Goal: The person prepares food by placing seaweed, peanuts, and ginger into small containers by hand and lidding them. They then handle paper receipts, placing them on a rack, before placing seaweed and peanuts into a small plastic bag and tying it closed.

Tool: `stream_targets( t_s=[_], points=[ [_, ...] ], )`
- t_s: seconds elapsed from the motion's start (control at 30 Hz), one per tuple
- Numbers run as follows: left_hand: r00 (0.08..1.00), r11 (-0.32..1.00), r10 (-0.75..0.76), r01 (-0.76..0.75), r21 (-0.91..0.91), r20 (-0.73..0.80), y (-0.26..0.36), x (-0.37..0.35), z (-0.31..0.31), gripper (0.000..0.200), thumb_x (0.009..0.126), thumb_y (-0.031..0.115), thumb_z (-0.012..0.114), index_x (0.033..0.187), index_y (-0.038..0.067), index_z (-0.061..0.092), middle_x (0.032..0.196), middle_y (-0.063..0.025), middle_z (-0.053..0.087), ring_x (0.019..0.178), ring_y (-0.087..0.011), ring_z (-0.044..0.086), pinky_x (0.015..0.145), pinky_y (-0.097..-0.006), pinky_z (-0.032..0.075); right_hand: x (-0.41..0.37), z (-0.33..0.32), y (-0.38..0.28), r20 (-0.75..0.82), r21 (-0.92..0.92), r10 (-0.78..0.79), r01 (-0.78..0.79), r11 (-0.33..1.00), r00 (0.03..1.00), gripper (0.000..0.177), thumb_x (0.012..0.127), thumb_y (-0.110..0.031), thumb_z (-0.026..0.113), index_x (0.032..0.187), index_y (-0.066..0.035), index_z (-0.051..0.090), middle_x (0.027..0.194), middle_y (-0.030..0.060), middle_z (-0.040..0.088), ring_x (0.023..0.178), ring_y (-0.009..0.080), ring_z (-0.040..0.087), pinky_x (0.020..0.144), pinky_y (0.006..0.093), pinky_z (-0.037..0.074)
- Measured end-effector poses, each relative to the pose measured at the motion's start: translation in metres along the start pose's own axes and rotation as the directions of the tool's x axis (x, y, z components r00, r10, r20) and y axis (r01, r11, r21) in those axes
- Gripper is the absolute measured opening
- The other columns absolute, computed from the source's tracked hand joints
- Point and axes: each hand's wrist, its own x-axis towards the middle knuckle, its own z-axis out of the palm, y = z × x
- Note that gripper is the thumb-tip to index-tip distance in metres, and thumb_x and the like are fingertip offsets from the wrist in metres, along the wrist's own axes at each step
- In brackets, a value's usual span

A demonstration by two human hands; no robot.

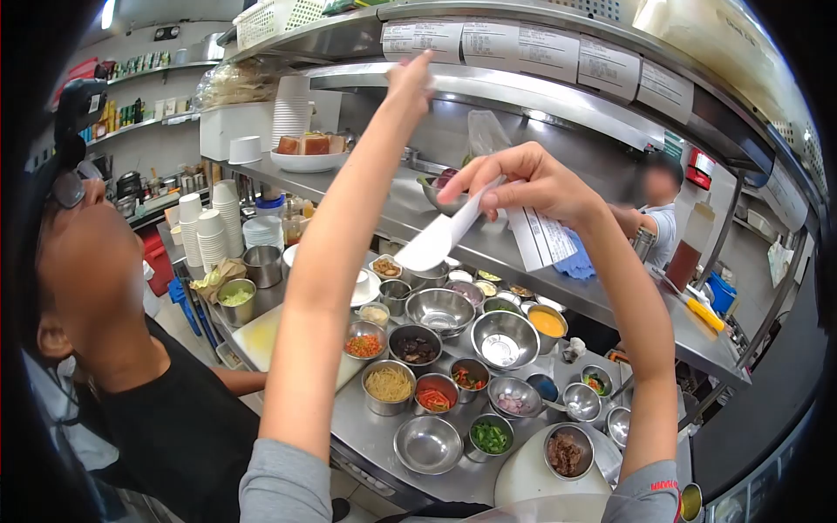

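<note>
My right hand (536, 183) is raised over the counter, thumb and fingers pinched on a printed paper ticket (540, 240) that hangs below it. A plain white curved piece (427, 244), shaped like a curled paper end, sticks out of the same pinch to the lower left. My left hand (411, 84) reaches high to the ticket rail (366, 77), its fingertips near the lower edge of the hung tickets (423, 41); its fingers are blurred. Below both arms stand metal bowls of noodles (389, 383), red pepper strips (434, 397), chopped greens (491, 436) and dark meat (567, 453).
A person in black (166, 410) stands close at left; another person (663, 209) is beyond the counter at right. Stacked paper cups (211, 235) and a cutting board (257, 336) are at left. A yellow-handled knife (704, 314) lies on the steel shelf (697, 349).
</note>
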Motion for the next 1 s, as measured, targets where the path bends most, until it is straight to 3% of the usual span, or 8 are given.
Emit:
stream_targets(
  t_s=[0.1, 0.3, 0.57, 0.77, 0.83, 0.87, 0.9, 1.0],
  points=[
    [0.976, 0.949, -0.152, 0.188, -0.254, 0.155, -0.023, 0.005, 0.015, 0.040, 0.084, 0.024, 0.063, 0.116, 0.009, 0.044, 0.114, -0.0111, 0.049, 0.104, -0.0240, 0.050, 0.091, -0.0475, 0.037, -0.022, 0.013, -0.009, 0.035, -0.013, -0.068, 0.068, 0.998, 0.997, 0.010, 0.078, -0.007, 0.064, 0.082, 0.001, 0.066, 0.104, 0.0218, 0.062, 0.083, 0.0156, 0.059, 0.069, 0.0248, 0.047],
    [0.988, 0.858, -0.138, 0.082, -0.506, -0.074, -0.033, 0.023, 0.031, 0.014, 0.081, 0.009, 0.065, 0.092, 0.008, 0.057, 0.093, -0.0053, 0.062, 0.098, -0.0174, 0.056, 0.093, -0.0476, 0.035, -0.089, 0.026, -0.040, -0.031, 0.012, -0.091, 0.091, 0.996, 0.995, 0.007, 0.074, -0.007, 0.067, 0.077, 0.000, 0.068, 0.098, 0.0206, 0.064, 0.091, 0.0240, 0.061, 0.082, 0.0331, 0.046],
    [0.977, 0.944, -0.080, 0.012, -0.329, -0.196, -0.032, 0.006, 0.035, 0.032, 0.081, 0.005, 0.063, 0.109, 0.003, 0.048, 0.103, -0.0102, 0.061, 0.102, -0.0246, 0.057, 0.096, -0.0509, 0.032, -0.149, 0.023, -0.070, -0.232, 0.007, -0.013, 0.015, 1.000, 0.973, 0.007, 0.073, -0.005, 0.067, 0.075, 0.001, 0.067, 0.095, 0.0200, 0.063, 0.096, 0.0279, 0.060, 0.087, 0.0361, 0.046],
    [0.958, 0.917, -0.078, -0.039, -0.397, -0.275, -0.001, -0.048, 0.035, 0.046, 0.085, 0.009, 0.056, 0.127, 0.000, 0.037, 0.130, -0.0175, 0.040, 0.120, -0.0305, 0.043, 0.099, -0.0573, 0.030, -0.134, 0.023, -0.073, -0.122, -0.058, -0.206, 0.200, 0.978, 0.971, 0.007, 0.076, -0.005, 0.064, 0.080, 0.000, 0.067, 0.096, 0.0156, 0.063, 0.082, 0.0160, 0.059, 0.072, 0.0263, 0.048],
    [0.998, 0.917, -0.040, 0.018, -0.399, -0.049, 0.003, -0.075, 0.024, 0.042, 0.085, 0.011, 0.056, 0.123, 0.002, 0.042, 0.121, -0.0161, 0.048, 0.114, -0.0239, 0.049, 0.099, -0.0503, 0.034, -0.118, 0.029, -0.071, -0.160, 0.075, -0.305, 0.320, 0.945, 0.939, 0.012, 0.078, -0.008, 0.062, 0.084, 0.002, 0.064, 0.089, 0.0126, 0.061, 0.070, 0.0137, 0.059, 0.059, 0.0229, 0.048],
    [0.980, 0.734, -0.143, 0.198, -0.649, 0.138, 0.011, -0.104, 0.020, 0.039, 0.083, 0.009, 0.057, 0.119, 0.001, 0.045, 0.107, -0.0126, 0.058, 0.109, -0.0232, 0.053, 0.098, -0.0435, 0.037, -0.110, 0.040, -0.068, -0.250, 0.138, -0.344, 0.385, 0.913, 0.905, 0.014, 0.079, -0.011, 0.062, 0.088, 0.000, 0.062, 0.087, 0.0087, 0.060, 0.064, 0.0132, 0.060, 0.056, 0.0243, 0.049],
    [0.920, 0.773, 0.035, 0.222, -0.594, 0.391, -0.004, -0.107, 0.012, 0.025, 0.088, 0.025, 0.048, 0.100, 0.004, 0.046, 0.089, -0.0086, 0.058, 0.084, -0.0219, 0.056, 0.073, -0.0438, 0.045, -0.101, 0.049, -0.067, -0.353, 0.164, -0.344, 0.419, 0.893, 0.870, 0.017, 0.081, -0.015, 0.062, 0.093, -0.003, 0.060, 0.086, 0.0052, 0.060, 0.062, 0.0121, 0.061, 0.055, 0.0246, 0.050],
    [0.846, 0.885, 0.377, -0.209, -0.416, 0.377, 0.026, -0.279, -0.032, 0.020, 0.085, 0.009, 0.049, 0.104, 0.002, 0.046, 0.092, -0.0094, 0.058, 0.091, -0.0213, 0.057, 0.079, -0.0421, 0.046, -0.060, 0.130, -0.081, -0.605, 0.376, -0.253, 0.552, 0.744, 0.755, 0.022, 0.088, -0.020, 0.057, 0.100, -0.002, 0.054, 0.081, 0.0044, 0.058, 0.057, 0.0084, 0.057, 0.046, 0.0189, 0.043]
  ],
)
